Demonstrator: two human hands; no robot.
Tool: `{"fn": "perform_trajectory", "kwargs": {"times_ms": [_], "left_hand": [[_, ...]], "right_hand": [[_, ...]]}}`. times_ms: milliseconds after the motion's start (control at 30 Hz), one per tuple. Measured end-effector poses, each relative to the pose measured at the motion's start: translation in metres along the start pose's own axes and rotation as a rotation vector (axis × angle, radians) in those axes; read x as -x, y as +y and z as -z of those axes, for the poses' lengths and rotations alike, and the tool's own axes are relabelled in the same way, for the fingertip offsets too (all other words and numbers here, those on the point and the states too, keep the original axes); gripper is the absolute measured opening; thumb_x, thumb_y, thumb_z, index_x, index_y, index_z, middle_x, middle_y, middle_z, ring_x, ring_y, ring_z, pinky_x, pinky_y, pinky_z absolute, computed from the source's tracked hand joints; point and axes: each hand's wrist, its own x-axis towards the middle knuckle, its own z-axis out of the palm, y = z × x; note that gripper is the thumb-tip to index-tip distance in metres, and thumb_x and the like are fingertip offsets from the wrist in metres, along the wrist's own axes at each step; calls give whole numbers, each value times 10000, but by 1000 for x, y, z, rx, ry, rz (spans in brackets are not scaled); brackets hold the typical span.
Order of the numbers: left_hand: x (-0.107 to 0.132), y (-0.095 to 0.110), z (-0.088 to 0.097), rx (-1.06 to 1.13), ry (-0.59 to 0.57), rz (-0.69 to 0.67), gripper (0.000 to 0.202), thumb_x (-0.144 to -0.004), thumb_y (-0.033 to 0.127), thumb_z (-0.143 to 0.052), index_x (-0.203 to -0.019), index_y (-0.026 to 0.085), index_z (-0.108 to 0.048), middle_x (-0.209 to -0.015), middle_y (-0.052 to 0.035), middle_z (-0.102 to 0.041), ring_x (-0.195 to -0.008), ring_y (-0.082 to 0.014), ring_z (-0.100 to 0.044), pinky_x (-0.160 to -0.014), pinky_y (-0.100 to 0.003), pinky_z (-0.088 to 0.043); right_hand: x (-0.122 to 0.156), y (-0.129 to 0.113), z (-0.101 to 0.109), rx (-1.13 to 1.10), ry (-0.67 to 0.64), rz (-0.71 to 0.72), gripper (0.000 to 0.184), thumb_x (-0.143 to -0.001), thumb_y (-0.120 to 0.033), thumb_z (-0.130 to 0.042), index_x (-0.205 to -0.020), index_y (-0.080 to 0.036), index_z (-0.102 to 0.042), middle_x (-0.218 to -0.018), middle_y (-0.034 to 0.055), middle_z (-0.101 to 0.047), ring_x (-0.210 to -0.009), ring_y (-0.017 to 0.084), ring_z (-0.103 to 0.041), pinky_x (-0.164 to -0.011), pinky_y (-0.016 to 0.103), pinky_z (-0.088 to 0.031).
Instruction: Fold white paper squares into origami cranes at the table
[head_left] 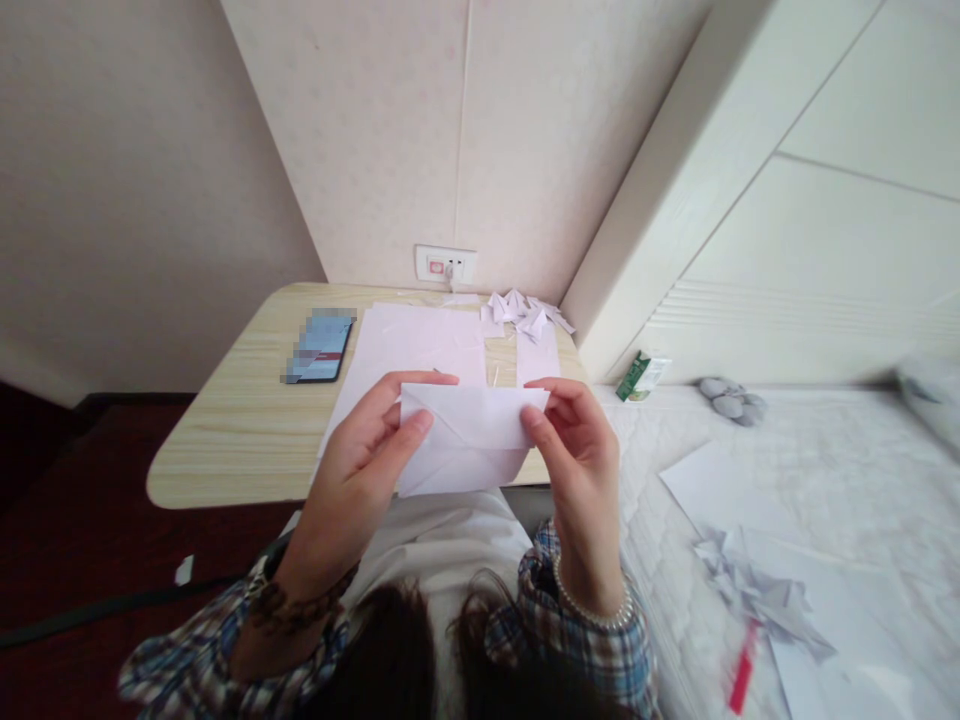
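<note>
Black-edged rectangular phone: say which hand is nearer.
Left. The left hand is right of the phone, nearer the camera; the right hand is farther right, across the folded white paper.

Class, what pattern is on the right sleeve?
Plaid: the right sleeve mixes blue, white and brown, best seen in the head view.

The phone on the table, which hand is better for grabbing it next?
Probably the left hand: the phone lies on that side, nearer to it than to the right hand. Both hands hold the folded paper, so the left would need to let go first.
</note>
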Motion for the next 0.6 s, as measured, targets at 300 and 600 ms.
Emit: {"fn": "perform_trajectory", "kwargs": {"times_ms": [300,600], "left_hand": [[-7,-7,8,-75,90,-30,347,-808,269,-692,-1141,310,-603,-702,44,-664,-550,-124,-561,-454,-187,-411],[-9,-14,10,-245,161,-232,122,-843,254,-653,-944,280,-716,-977,34,-702,-882,-175,-604,-786,-264,-458]], "right_hand": [[0,1,6,6,-103,90,217,-863,-223,-632,-1065,-272,-568,-873,-16,-634,-799,129,-611,-718,259,-513],[-3,8,17,146,-302,175,135,-847,-311,-664,-962,-249,-628,-1063,38,-638,-989,184,-601,-861,339,-503]]}}
